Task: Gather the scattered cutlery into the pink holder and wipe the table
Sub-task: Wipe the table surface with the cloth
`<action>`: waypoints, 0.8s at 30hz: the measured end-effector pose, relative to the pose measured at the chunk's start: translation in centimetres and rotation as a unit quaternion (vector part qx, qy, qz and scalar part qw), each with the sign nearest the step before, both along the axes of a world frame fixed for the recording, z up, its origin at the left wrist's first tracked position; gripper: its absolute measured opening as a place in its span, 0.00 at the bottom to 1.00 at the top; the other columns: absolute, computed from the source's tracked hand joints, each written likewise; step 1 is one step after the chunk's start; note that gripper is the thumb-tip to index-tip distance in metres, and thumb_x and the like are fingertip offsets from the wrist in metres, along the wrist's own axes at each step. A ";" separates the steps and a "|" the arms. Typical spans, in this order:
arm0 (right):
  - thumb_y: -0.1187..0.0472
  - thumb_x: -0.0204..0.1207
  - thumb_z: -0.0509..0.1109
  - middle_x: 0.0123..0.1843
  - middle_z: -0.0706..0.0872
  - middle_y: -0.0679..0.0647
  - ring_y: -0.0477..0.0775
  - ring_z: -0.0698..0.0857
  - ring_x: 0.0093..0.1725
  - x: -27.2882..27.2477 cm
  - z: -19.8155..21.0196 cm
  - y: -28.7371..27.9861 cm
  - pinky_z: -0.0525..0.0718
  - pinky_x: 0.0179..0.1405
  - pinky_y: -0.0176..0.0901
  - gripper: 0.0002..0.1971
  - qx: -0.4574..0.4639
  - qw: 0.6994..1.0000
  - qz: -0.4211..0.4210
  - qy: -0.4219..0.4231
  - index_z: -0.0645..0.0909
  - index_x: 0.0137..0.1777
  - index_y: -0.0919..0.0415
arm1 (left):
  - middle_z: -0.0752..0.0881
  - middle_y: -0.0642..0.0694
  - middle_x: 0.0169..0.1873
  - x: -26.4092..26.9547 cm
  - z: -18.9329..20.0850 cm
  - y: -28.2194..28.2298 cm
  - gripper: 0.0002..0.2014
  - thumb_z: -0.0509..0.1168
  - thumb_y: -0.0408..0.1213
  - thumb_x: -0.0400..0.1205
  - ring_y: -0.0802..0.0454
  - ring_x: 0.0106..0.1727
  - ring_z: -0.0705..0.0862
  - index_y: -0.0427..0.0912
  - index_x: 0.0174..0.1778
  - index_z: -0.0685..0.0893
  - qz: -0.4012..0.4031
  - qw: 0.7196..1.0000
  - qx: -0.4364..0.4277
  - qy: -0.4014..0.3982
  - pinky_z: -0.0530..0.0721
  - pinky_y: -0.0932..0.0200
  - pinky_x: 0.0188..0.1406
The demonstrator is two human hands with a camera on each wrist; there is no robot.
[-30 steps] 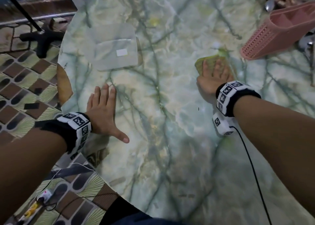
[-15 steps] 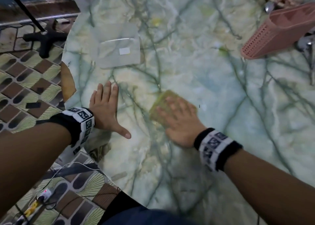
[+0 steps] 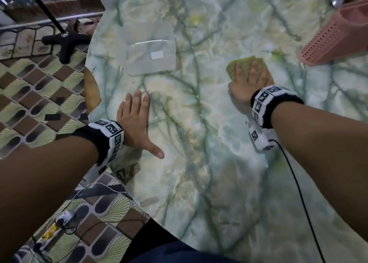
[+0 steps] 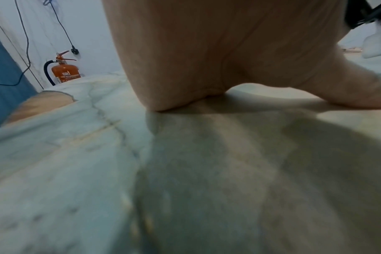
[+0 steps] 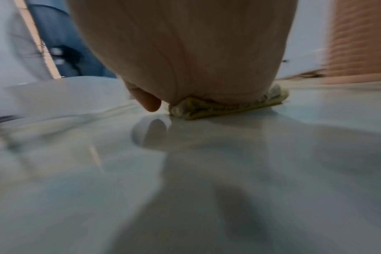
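The orange fire extinguisher bears white letters "SRI"; smaller print is unreadable.

Black wristbands carry white tag-marked blocks; black cable trails right.

On the table there are two hands, one yellow cloth, one pink holder far right, and one clear plastic sheet far left.

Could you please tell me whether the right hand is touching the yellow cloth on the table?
Touching. In the head view the right hand lies flat with straight fingers on the yellow cloth, and the right wrist view shows the cloth squeezed between palm and table.
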State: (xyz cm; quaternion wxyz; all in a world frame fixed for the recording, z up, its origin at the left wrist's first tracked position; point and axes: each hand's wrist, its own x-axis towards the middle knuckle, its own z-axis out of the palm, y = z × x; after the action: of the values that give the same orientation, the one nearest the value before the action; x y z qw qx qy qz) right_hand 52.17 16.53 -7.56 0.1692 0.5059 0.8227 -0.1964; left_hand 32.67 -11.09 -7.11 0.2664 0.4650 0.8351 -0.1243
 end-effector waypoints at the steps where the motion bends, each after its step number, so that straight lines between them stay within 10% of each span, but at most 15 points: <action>1: 0.36 0.83 0.43 0.90 0.28 0.51 0.68 0.31 0.88 -1.9 0.1 -1.1 0.32 0.85 0.68 0.34 -0.002 0.999 0.043 -0.003 0.34 0.87 0.33 | 0.20 0.40 0.83 0.0 -0.1 0.0 0.93 0.61 0.92 0.32 0.35 0.83 0.22 0.45 0.81 0.18 0.000 1.000 0.004 0.002 0.34 0.34 0.85; 6: 0.33 0.82 0.50 0.89 0.27 0.50 0.66 0.29 0.87 -6.0 -0.6 -15.1 0.27 0.81 0.67 0.37 -0.006 0.939 0.343 0.023 0.36 0.87 0.31 | 0.21 0.42 0.83 -0.1 0.0 -0.5 0.91 0.62 0.91 0.37 0.39 0.84 0.22 0.43 0.83 0.21 -0.002 1.000 0.020 0.003 0.33 0.39 0.86; 10: 0.40 0.82 0.55 0.89 0.28 0.49 0.60 0.27 0.87 0.1 0.2 -18.5 0.28 0.83 0.65 0.38 -0.030 0.902 0.430 0.014 0.39 0.87 0.31 | 0.26 0.43 0.85 -0.5 0.6 -1.4 0.89 0.63 0.91 0.42 0.42 0.86 0.25 0.39 0.85 0.25 -0.020 1.000 0.020 0.002 0.34 0.44 0.86; 16: 0.42 0.85 0.48 0.88 0.25 0.48 0.61 0.28 0.88 8.9 0.3 -7.6 0.33 0.85 0.66 0.36 -0.019 0.984 0.175 -0.031 0.30 0.85 0.29 | 0.46 0.39 0.88 -0.1 1.9 0.2 0.84 0.65 0.90 0.45 0.41 0.89 0.43 0.43 0.89 0.42 -0.121 0.990 0.072 0.011 0.45 0.42 0.88; 24: 0.42 0.85 0.43 0.88 0.24 0.49 0.63 0.28 0.87 8.9 0.3 -1.2 0.30 0.85 0.64 0.34 -0.036 0.999 -0.036 -0.006 0.29 0.85 0.32 | 0.68 0.41 0.80 4.1 2.7 10.7 0.67 0.67 0.85 0.58 0.40 0.79 0.68 0.39 0.83 0.61 -0.190 0.968 0.160 -0.033 0.66 0.49 0.81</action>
State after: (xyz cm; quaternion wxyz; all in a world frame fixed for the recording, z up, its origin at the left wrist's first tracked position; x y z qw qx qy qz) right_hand 61.07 15.36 -7.30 0.1852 0.5301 0.7953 -0.2286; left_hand 36.81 -0.36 -4.41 0.1873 0.6559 0.7309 -0.0223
